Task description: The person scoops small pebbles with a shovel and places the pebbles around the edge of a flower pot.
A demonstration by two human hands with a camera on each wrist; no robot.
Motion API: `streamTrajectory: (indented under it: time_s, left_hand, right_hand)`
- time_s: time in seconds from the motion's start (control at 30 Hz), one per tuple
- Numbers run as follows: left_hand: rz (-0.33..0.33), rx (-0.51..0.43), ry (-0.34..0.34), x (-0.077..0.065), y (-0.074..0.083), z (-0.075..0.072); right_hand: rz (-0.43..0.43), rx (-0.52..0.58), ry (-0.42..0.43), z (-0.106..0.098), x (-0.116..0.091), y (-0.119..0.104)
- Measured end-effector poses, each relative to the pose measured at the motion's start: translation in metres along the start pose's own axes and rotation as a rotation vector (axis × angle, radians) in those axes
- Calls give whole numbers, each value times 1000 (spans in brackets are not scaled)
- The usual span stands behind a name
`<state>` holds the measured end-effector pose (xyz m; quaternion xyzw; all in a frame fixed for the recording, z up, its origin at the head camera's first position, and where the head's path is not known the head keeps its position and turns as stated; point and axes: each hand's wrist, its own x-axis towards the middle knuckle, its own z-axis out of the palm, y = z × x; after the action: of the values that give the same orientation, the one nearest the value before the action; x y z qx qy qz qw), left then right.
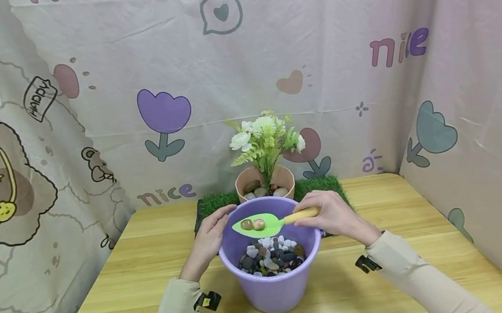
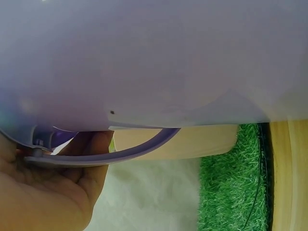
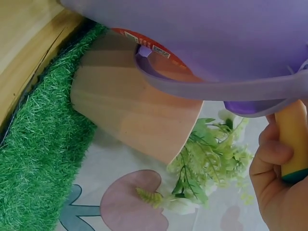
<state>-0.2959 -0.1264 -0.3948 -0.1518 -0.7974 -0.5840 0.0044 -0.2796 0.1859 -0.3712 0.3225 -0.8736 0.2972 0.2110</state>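
Note:
A purple bucket point(image 1: 274, 293) stands on the table, holding a heap of mixed pebbles point(image 1: 271, 257). My left hand point(image 1: 209, 238) grips the bucket's left rim beside the handle joint; in the left wrist view the purple bail handle point(image 2: 120, 155) passes across the fingers. My right hand point(image 1: 332, 214) holds a small garden trowel by its yellow handle point(image 1: 303, 214). Its light green leaf-shaped blade point(image 1: 269, 224) is over the bucket's mouth and carries two brownish stones point(image 1: 258, 224). In the right wrist view, fingers wrap the yellow handle point(image 3: 292, 137) near its dark green end.
Behind the bucket, a peach flowerpot point(image 1: 242, 187) with large stones and white flowers point(image 1: 264, 133) stands on an artificial grass mat point(image 1: 321, 185). The wooden table point(image 1: 143, 276) backs onto a printed cloth point(image 1: 238, 57), which also hangs at both sides.

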Motion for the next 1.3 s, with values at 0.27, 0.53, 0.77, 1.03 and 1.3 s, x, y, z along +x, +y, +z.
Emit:
streamTrajectory:
  time_s: [0.27,0.53,0.77,1.03,1.3]
  left_hand:
    - [-13,-6,-8,-1,0,0]
    - [-14,-10,5,-1,0,0]
    - [-7,-3,13,0,1,1]
    - [-8,1,9,0,1,1]
    - [6,0,13,-1,1,-1]
  right_hand:
    - [16,46,17,3,-4,1]
    - [-14,40,80,4,-8,1]
    - [-69,12,171,5,-11,2]
    - [-62,-22,207,3,-9,5]
    - [-44,-144,247,-5,5,6]
